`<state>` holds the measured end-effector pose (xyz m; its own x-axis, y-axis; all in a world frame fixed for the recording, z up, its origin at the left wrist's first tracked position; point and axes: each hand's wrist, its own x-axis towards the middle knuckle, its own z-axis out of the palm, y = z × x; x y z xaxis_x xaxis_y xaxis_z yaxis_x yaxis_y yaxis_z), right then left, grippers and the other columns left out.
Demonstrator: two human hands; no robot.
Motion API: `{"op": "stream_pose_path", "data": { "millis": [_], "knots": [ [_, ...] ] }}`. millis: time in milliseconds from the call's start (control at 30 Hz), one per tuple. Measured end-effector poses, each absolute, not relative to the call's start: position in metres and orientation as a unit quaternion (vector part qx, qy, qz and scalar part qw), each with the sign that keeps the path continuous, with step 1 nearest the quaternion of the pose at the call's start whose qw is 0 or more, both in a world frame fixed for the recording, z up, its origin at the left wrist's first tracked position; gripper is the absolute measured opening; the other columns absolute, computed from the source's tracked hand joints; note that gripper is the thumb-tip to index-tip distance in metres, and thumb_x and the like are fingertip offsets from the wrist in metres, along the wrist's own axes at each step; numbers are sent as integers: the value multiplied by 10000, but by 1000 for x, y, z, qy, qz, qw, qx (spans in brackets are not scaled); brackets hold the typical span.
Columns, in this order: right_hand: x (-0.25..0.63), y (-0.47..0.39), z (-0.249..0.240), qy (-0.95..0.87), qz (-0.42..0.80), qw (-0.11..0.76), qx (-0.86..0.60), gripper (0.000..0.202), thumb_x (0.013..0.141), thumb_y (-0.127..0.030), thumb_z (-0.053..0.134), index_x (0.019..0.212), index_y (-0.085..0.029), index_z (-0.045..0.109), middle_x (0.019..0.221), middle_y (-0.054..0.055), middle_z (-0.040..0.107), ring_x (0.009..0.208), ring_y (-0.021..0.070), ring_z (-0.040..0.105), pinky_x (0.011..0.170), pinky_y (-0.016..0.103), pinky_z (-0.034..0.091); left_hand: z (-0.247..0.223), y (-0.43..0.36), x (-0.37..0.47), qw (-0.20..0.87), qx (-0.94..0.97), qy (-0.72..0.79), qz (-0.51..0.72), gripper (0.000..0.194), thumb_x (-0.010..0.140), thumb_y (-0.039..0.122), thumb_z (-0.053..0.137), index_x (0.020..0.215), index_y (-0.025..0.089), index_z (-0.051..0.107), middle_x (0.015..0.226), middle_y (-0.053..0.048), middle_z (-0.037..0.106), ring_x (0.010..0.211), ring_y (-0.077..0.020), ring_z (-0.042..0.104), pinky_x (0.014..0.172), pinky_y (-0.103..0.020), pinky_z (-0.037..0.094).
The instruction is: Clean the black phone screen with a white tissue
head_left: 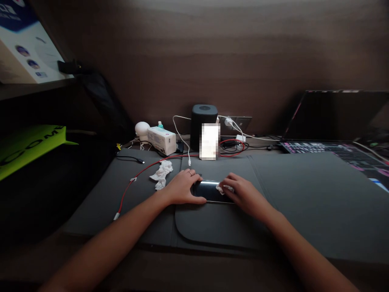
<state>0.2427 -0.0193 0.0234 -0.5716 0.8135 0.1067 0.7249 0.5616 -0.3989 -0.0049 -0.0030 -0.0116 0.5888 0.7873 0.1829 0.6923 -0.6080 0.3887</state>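
A dark phone [209, 192] lies flat, screen up, on the grey mat [212, 227]. My left hand [184, 187] grips its left end, the thumb along the near edge and the fingers at the far edge. A crumpled white tissue [221, 189] is pinched in the fingers of my right hand [240, 190] and rests on the right part of the screen. More crumpled tissue [162, 174] lies on the mat beyond my left forearm. My right hand covers the phone's right end.
Behind the phone stand a black speaker [197, 129] and a blurred bright rectangle [209, 142]. A tissue pack [162, 140] is at the back left. A red cable [123, 196] crosses the mat's left side. An open laptop [337, 117] sits at the right.
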Motion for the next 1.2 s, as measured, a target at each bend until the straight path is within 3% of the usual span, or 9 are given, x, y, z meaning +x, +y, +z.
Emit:
{"op": "stream_pose_path", "data": {
  "millis": [1200],
  "knots": [
    [242, -21, 28, -894, 181, 117, -393, 187, 965, -220, 495, 943, -202, 680, 929, 73, 584, 772, 193, 589, 685, 280, 441, -9, -2, -7, 158, 877, 424, 163, 679, 702, 680, 726, 1186, 214, 628, 1105, -86, 595, 1076, -293, 558, 943, -402, 459]
  ]
}}
